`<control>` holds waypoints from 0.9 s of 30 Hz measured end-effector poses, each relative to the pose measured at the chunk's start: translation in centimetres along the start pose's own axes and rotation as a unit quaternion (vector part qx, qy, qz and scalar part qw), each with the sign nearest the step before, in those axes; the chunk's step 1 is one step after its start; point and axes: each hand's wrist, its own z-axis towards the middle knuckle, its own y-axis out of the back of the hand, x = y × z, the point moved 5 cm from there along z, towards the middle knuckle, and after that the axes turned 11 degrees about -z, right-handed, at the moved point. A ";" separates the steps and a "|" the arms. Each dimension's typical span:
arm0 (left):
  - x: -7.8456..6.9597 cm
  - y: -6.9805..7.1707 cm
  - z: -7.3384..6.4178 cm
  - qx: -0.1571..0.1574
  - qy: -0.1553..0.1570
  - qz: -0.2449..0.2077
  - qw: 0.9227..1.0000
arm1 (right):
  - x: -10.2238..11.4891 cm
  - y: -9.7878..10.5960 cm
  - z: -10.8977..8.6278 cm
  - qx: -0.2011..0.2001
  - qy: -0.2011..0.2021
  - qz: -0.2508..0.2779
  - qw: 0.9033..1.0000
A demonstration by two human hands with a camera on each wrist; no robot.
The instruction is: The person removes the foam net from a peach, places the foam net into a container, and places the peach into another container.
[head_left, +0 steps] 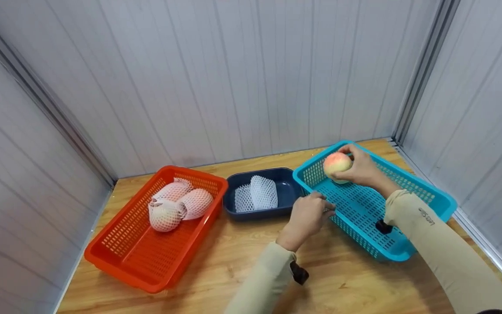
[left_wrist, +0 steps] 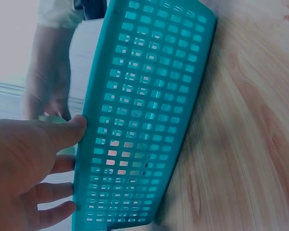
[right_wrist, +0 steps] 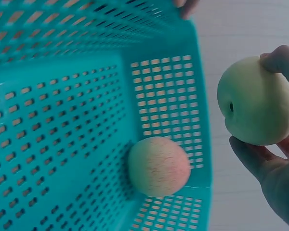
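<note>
My right hand (head_left: 360,168) grips a pale yellow and pink peach (head_left: 337,164) with thumb and fingers, above the far left end of the blue basket (head_left: 360,205). In the right wrist view the held peach (right_wrist: 253,103) shows its stem dimple. A second peach (right_wrist: 159,166) lies inside the basket, against its end wall; in the head view it is mostly hidden below the held one. At the basket's near left rim is my left hand (head_left: 308,216), fingers loosely bent. The left wrist view puts its thumb and fingertips (left_wrist: 77,121) at the rim; firm contact is unclear.
A dark blue tray (head_left: 286,194) with white foam nets (head_left: 264,192) stands left of the blue basket. Farther left, an orange-red basket (head_left: 146,257) holds several net-wrapped fruits (head_left: 165,216). Panel walls enclose the wooden table (head_left: 320,283) at the back and sides.
</note>
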 end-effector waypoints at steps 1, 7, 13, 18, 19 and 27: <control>0.0 -0.1 0.1 0.001 0.000 0.000 1.000 | -0.3 -0.4 0.2 0.006 -0.001 -0.008 1.000; 0.2 -0.3 0.2 0.001 -0.003 0.002 1.000 | -1.8 -2.7 1.1 0.033 -0.002 -0.040 0.999; 0.3 -0.2 0.1 0.000 0.000 0.009 1.000 | -2.6 -4.3 1.6 0.050 0.018 -0.059 0.997; 0.3 -0.2 0.1 -0.001 0.003 0.011 1.000 | -3.2 -5.0 1.6 0.048 0.026 -0.065 0.996; 0.3 -0.3 0.1 0.000 0.005 0.009 1.000 | -3.3 -5.2 1.7 0.048 0.027 -0.067 0.996; 0.5 -0.3 0.0 -0.002 0.003 0.002 1.000 | -3.9 -6.1 2.0 0.023 0.066 -0.110 0.991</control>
